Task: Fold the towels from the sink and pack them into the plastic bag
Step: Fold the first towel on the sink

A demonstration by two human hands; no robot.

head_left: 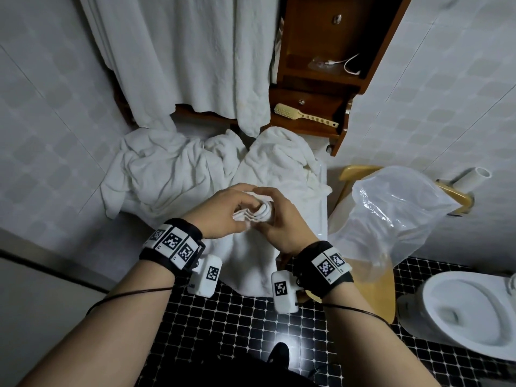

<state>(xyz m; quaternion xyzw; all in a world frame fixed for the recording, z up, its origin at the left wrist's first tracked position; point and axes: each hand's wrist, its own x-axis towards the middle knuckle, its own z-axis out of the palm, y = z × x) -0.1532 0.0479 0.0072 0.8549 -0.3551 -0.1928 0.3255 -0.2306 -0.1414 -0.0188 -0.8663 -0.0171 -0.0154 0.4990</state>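
1. Left hand (223, 216) and right hand (282, 227), centre: fingers of both curled round a small folded towel (258, 212) and clamped on it. Its layers fan loose at the near edge, so a slackened grip would likely spring the fold open.
2. Draped towel (251, 261), 6 o'clock of the hands: hangs over the sink front toward the dark floor. A snag from a wrist could drag it down.
3. Toilet (469, 308), 4 o'clock: bowl open, a poor landing place for a dropped bundle.
4. Plastic bag (396, 208), 3 o'clock, on a wooden stool (374, 286): limp, its mouth not clearly open. A one-handed insertion may collapse it or push it off.
5. Towel pile (167, 169), 10 o'clock: unfolded and overhanging the edge, so it may slide.
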